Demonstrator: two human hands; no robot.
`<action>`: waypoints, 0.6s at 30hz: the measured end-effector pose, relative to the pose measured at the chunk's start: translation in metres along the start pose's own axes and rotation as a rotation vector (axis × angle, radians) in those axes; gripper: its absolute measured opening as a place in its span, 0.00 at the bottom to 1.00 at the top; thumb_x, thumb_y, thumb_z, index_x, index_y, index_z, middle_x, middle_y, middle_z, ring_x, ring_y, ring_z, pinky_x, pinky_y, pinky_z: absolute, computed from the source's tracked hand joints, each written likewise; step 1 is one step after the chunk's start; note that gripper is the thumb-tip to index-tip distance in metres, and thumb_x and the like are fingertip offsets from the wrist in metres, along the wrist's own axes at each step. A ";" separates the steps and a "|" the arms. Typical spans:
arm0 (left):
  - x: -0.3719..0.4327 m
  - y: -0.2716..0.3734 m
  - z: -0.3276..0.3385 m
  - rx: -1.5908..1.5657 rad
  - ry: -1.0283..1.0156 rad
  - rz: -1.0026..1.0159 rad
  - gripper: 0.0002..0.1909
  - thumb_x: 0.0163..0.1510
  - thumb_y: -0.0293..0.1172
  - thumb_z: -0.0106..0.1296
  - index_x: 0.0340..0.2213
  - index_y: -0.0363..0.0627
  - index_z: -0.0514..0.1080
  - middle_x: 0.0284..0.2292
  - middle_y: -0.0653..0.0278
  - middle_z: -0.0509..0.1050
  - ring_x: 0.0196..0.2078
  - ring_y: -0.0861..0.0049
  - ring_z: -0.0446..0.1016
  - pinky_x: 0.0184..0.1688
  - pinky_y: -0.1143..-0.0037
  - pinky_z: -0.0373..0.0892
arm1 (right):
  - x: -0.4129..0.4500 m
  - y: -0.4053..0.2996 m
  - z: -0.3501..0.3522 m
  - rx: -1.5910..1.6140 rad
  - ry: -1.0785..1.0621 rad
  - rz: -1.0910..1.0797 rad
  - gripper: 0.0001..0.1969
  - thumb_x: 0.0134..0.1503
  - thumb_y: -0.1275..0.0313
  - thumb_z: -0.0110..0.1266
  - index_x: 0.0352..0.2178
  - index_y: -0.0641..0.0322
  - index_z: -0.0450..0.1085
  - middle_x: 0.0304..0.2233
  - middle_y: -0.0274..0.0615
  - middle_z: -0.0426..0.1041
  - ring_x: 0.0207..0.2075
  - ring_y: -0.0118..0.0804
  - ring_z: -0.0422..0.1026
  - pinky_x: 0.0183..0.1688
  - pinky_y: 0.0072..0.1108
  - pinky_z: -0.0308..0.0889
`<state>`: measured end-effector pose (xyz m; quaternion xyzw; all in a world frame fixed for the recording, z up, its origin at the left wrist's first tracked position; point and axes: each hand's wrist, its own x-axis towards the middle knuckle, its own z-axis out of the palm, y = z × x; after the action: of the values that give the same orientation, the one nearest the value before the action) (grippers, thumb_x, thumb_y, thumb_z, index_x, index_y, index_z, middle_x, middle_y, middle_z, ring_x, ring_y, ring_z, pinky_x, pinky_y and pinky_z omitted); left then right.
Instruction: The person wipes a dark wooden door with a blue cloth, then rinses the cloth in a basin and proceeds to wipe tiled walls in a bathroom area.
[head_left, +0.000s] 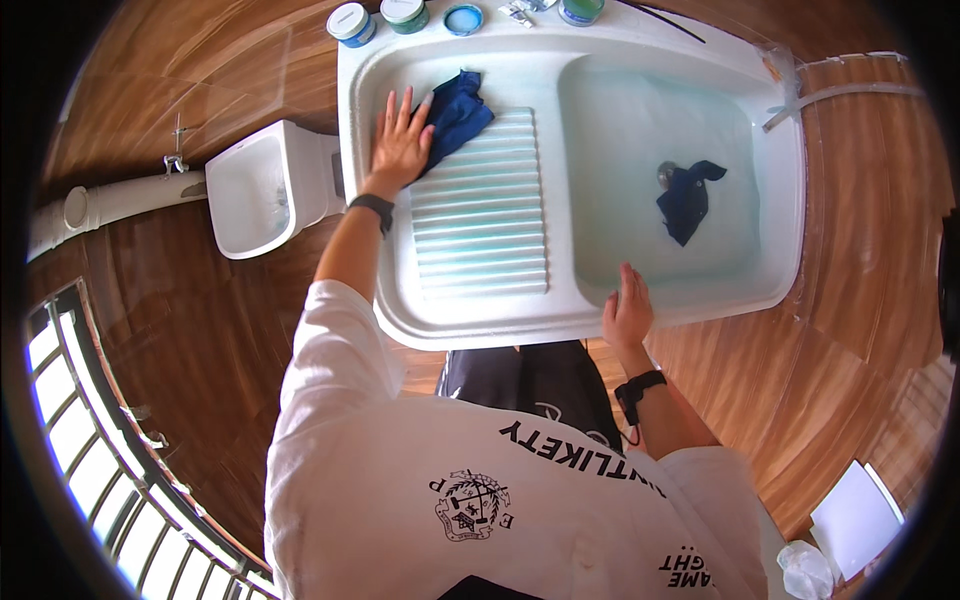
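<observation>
My left hand (403, 146) lies flat with its fingers spread, its right edge against a crumpled dark blue cloth (459, 112). That cloth rests at the top left of the ribbed washboard (480, 225) moulded into a white laundry sink (465, 330). Over the front rim of the right-hand basin is my right hand (630, 307), with nothing visible in it. Tinted water fills part of this basin, and a dark navy cloth (686, 202) lies in it beside a round metal drain fitting (666, 175).
Paint jars (405, 13), an open lid (463, 19), crumpled tubes (517, 13) and a thin dark stick (667, 22) stand along the back ledge. A clear hose (825, 94) reaches the right rim. Left is a small white basin (251, 191) near a tap (175, 161).
</observation>
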<state>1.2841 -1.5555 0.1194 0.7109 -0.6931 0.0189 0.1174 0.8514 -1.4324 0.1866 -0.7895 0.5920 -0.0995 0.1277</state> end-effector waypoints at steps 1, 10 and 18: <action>-0.009 0.015 -0.005 -0.036 0.027 -0.025 0.24 0.55 0.43 0.33 0.52 0.50 0.54 0.57 0.56 0.43 0.59 0.55 0.40 0.56 0.58 0.44 | 0.003 -0.003 -0.005 0.022 -0.034 0.033 0.25 0.45 0.76 0.43 0.48 0.63 0.55 0.46 0.44 0.64 0.48 0.48 0.62 0.45 0.31 0.62; -0.084 0.106 -0.036 -0.093 -0.203 0.043 0.26 0.54 0.46 0.33 0.52 0.51 0.54 0.57 0.55 0.45 0.60 0.60 0.41 0.58 0.63 0.42 | -0.005 -0.009 -0.008 0.010 -0.083 0.040 0.24 0.46 0.75 0.43 0.48 0.61 0.56 0.45 0.44 0.65 0.47 0.47 0.62 0.43 0.32 0.63; -0.160 0.155 -0.067 -0.388 -0.357 0.137 0.24 0.51 0.31 0.41 0.52 0.50 0.55 0.56 0.62 0.51 0.59 0.66 0.46 0.56 0.68 0.50 | -0.002 0.002 0.001 -0.088 -0.088 -0.225 0.22 0.48 0.74 0.45 0.47 0.61 0.56 0.47 0.47 0.63 0.47 0.47 0.62 0.45 0.31 0.61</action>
<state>1.1332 -1.3869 0.1760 0.6187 -0.7400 -0.2317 0.1259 0.8497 -1.4313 0.1851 -0.8594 0.4973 -0.0522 0.1067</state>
